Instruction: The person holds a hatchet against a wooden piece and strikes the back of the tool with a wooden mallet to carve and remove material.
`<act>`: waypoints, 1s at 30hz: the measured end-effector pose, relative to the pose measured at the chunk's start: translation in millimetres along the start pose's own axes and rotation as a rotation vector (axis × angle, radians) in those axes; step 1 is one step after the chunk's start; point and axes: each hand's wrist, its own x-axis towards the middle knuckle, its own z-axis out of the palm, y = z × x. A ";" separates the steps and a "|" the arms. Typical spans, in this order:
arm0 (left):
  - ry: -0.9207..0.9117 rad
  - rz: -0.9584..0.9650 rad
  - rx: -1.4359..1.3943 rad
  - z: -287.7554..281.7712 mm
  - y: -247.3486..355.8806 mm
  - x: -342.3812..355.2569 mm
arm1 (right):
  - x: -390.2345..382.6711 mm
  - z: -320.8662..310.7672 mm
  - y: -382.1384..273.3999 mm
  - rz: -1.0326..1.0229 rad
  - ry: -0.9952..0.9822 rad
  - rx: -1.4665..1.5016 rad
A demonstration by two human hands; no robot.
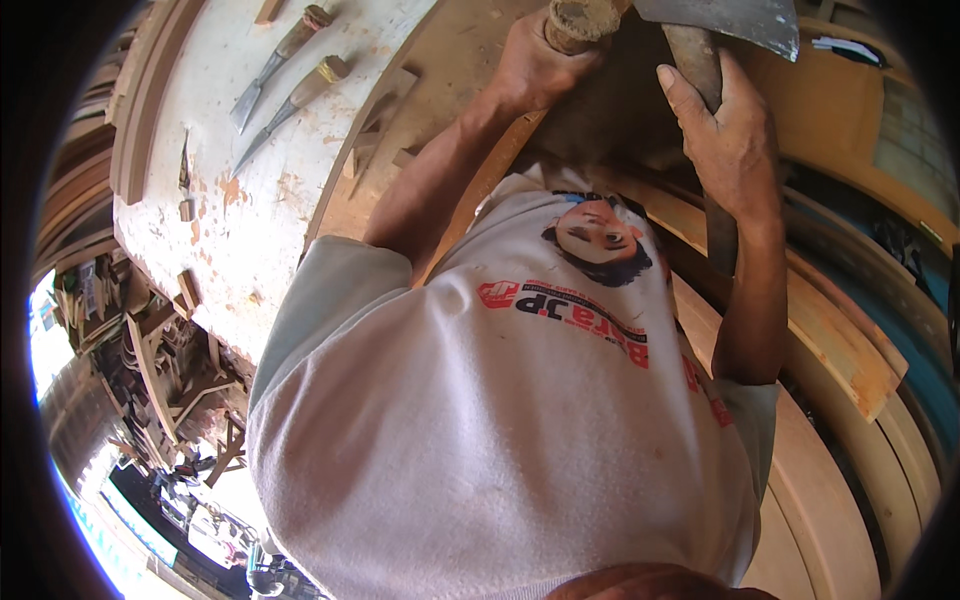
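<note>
My left hand [540,70] is closed round a round wooden handle [582,25] with a worn, frayed top, at the top middle. The rest of that tool is hidden or out of frame. My right hand [730,150], to its right, grips the upright shaft of a hatchet-like tool [700,70], whose broad grey metal blade [740,22] is above my fingers. On the pale, paint-worn board [250,190] at upper left lie two chisels [285,55] with wooden handles and steel blades.
Stacked curved planks [830,340] fill the right side. Long timber strips [150,100] lie along the board's left edge. Piles of wood offcuts [150,370] and cluttered metal items [205,515] are at lower left. A wooden panel [820,110] stands at upper right.
</note>
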 end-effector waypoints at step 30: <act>0.024 0.368 0.409 -6.8 -15.1 8.8 | -6.3 -9.0 0.2 -0.171 -0.066 -0.160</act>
